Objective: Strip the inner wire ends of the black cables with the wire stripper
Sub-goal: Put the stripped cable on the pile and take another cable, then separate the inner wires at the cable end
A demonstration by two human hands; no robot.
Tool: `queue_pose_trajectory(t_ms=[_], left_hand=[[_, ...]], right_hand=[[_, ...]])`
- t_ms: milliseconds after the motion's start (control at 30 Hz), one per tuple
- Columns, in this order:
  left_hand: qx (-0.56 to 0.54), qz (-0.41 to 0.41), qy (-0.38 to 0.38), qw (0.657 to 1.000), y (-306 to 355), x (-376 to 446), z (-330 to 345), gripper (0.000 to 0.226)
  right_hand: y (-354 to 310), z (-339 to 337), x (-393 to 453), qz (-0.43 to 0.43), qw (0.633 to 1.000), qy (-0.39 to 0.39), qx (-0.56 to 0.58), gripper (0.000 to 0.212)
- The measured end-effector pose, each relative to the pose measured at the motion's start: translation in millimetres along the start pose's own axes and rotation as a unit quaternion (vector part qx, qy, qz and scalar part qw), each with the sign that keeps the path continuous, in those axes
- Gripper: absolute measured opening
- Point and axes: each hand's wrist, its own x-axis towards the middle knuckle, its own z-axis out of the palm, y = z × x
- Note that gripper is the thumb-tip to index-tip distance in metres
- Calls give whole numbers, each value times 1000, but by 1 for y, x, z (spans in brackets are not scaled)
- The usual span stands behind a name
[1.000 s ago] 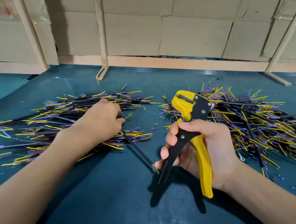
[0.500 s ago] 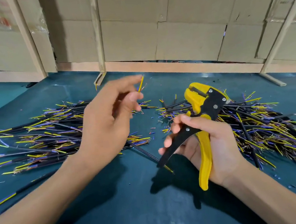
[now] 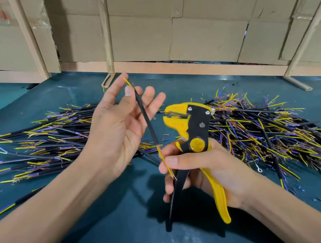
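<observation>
Holding one black cable upright above the green table, pinched near its top between thumb and forefinger of the left hand, remaining fingers spread straight. Gripping the yellow-and-black wire stripper in the right hand, fingers curled round both handles, thumb pressing the cable's lower yellow wire end. Lying behind: one cable heap at left, another heap at right.

One black cable raised aslant, yellow inner wire at both ends, yellow-and-black wire stripper upright just right of it, jaws leftward, cable piles left and right on table.
</observation>
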Motion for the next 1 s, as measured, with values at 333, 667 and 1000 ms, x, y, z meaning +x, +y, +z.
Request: queue_pose_trajectory(t_ms=[333,667,1000], left_hand=[[436,-71,-129,888,-14,-9,-16,34],[374,-45,-101,921,-14,-9,-17,14],[365,-170,-119,908,2,2,-27,36]], right_hand=[[-4,-5,6,-75,991,107,22,14],[-1,-11,10,-101,979,176,-8,19],[-1,-17,11,-94,972,214,-10,30]])
